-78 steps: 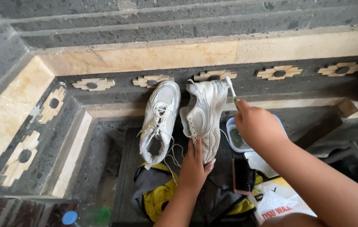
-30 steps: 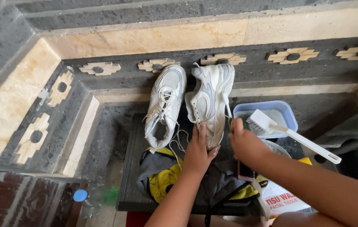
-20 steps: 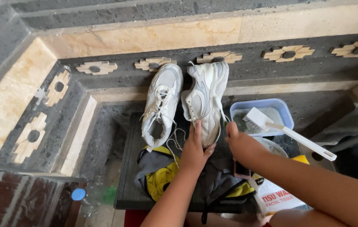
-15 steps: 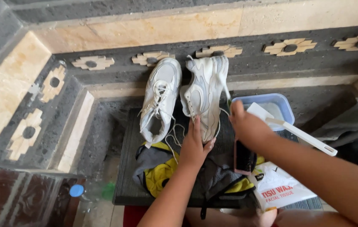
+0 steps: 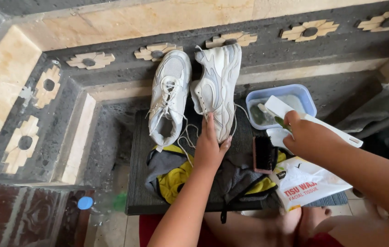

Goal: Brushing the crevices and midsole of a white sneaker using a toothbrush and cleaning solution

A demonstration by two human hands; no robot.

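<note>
White sneaker [image 5: 216,89] pinned under left hand [image 5: 210,151], fingers spread; right hand [image 5: 306,137], at three o'clock, fingers pinching a white brush [image 5: 311,120].

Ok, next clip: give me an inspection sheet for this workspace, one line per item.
Surface: dark ribbed mat on a tiled floor.
Job's things: right shoe under the left hand; white brush in the right hand, over a blue tub.
Clutter: left shoe, grey and yellow cloth, black brush, tissue pack, plastic bottle.
Grippers: bare hands only.
Cables: nothing seen; loose laces.
Surroundings: dark stone wall with flower-shaped cutouts.
</note>
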